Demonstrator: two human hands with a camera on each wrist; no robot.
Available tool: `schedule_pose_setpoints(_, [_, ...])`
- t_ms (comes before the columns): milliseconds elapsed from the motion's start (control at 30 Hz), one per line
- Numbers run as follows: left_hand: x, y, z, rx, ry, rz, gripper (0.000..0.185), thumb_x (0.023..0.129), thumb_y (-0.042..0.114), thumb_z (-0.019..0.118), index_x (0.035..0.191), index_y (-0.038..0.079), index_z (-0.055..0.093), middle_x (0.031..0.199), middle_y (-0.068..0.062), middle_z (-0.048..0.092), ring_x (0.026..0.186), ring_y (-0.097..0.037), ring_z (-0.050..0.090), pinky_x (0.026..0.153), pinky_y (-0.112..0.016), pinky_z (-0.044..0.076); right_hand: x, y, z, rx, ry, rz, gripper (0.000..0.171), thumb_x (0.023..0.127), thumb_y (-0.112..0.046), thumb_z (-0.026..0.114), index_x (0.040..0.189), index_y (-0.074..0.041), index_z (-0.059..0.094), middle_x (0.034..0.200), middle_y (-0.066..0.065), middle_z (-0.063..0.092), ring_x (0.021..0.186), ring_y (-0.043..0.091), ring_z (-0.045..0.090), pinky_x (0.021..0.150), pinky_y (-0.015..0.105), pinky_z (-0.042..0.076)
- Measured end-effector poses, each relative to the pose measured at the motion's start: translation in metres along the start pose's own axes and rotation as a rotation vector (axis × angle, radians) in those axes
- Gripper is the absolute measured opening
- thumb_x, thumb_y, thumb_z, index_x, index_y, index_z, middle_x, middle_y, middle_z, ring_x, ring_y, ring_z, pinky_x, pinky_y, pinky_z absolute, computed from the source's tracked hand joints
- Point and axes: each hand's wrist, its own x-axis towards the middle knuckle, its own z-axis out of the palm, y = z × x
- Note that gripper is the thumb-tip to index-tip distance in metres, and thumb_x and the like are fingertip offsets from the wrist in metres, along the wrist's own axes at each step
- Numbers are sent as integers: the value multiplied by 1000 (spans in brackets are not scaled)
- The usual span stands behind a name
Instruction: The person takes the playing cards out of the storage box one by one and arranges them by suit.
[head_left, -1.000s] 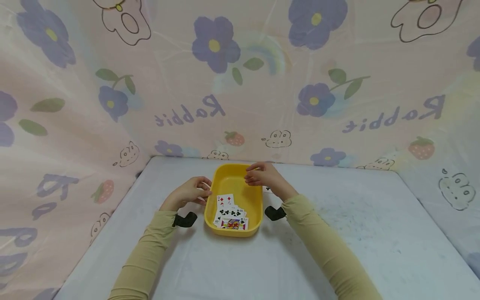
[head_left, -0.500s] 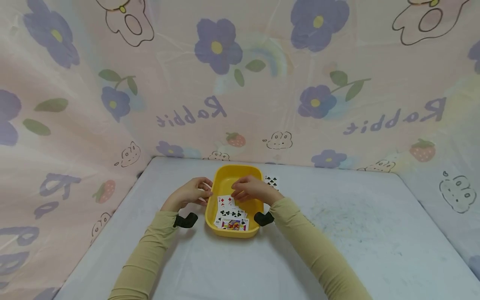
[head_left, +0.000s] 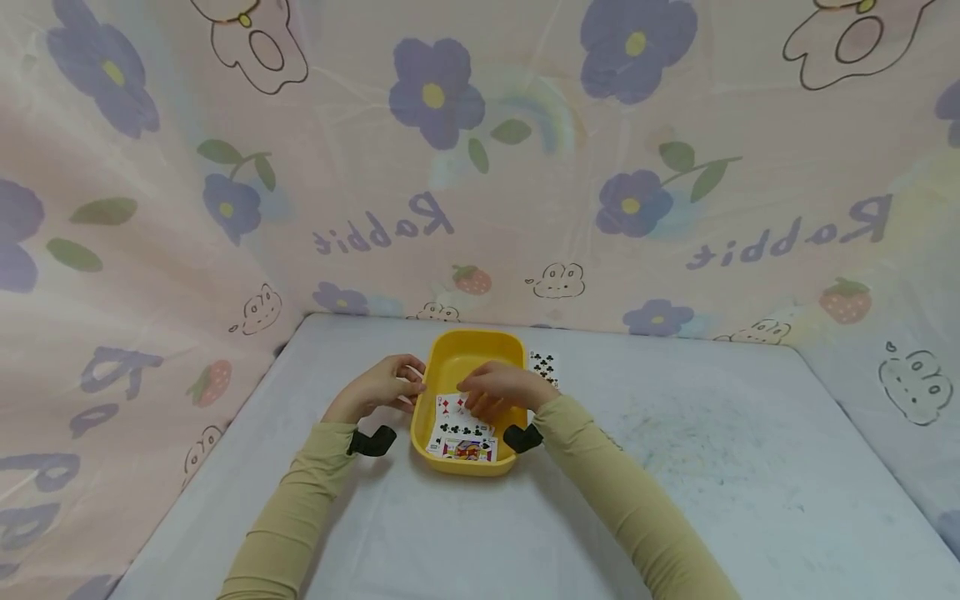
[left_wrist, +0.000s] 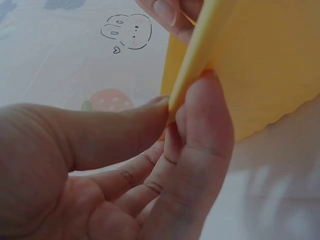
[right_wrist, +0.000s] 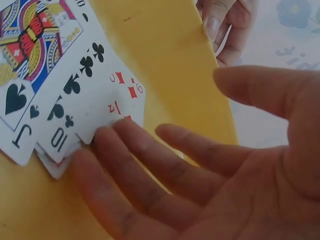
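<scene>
Floral cloth backs the counter (head_left: 675, 467); left hand (head_left: 378, 385) pinches the yellow tray (head_left: 459, 354) rim, right hand (head_left: 495, 390) fingers (right_wrist: 135, 150), straight, press the cards (head_left: 461, 429); gathering them likely calls for curling underneath.

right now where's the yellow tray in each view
Head: the yellow tray sits at the centre of the table, between the two hands.
Left wrist: its rim and outer wall fill the upper right, pinched by the left hand.
Right wrist: its floor and wall run down the middle, under the cards.
Shared landmark: the left hand on the tray's rim, seen in all three views.
</scene>
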Motion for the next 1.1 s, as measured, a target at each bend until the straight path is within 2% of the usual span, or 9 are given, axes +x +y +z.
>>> schedule_pose_setpoints(133, [-1, 2, 0, 5, -1, 6, 31, 93, 1, 59, 122, -5, 48, 92, -14, 55, 68, -20, 60, 63, -35, 58, -1, -2, 0, -39, -37, 16, 42, 93, -31, 61, 118, 2, 60, 101, 20, 66, 89, 34, 64, 77, 42, 55])
schedule_pose_setpoints(333, [0, 4, 0, 8, 0, 2, 31, 94, 1, 58, 122, -5, 48, 94, -15, 55, 69, -20, 60, 63, -35, 58, 0, -6, 1, -98, -60, -1, 22, 89, -11, 66, 107, 2, 66, 90, 11, 67, 75, 20, 60, 73, 34, 55])
schedule_pose_setpoints(533, [1, 3, 0, 8, 1, -7, 31, 94, 2, 58, 123, -4, 48, 95, -15, 56, 69, -20, 61, 63, -34, 58, 0, -6, 1, -136, -60, -4, 20, 82, 0, 73, 101, -2, 66, 82, 7, 62, 68, 17, 56, 67, 28, 54])
schedule_pose_setpoints(800, [-1, 3, 2, 0, 5, -16, 31, 94, 1, 58, 122, -4, 48, 94, -15, 55, 70, -21, 59, 66, -36, 58, -6, -11, -5, -178, 49, -43, 18, 85, -1, 69, 103, -4, 66, 84, 8, 61, 71, 18, 55, 68, 29, 53])
schedule_pose_setpoints(967, [-2, 4, 2, 2, 5, -16, 32, 94, 0, 57, 124, -5, 46, 95, -15, 55, 71, -21, 59, 66, -36, 58, -12, -12, -12, -204, 160, -79, 24, 85, -1, 70, 107, -2, 61, 89, 9, 59, 74, 19, 57, 70, 32, 55])
schedule_pose_setpoints(1100, [-1, 2, 1, -1, 2, -13, 33, 94, 0, 57, 125, -6, 46, 95, -15, 55, 71, -21, 60, 66, -36, 58, -17, -10, -20, -172, 229, -94, 30, 83, 0, 71, 111, -4, 60, 89, 9, 58, 76, 19, 57, 70, 33, 56])
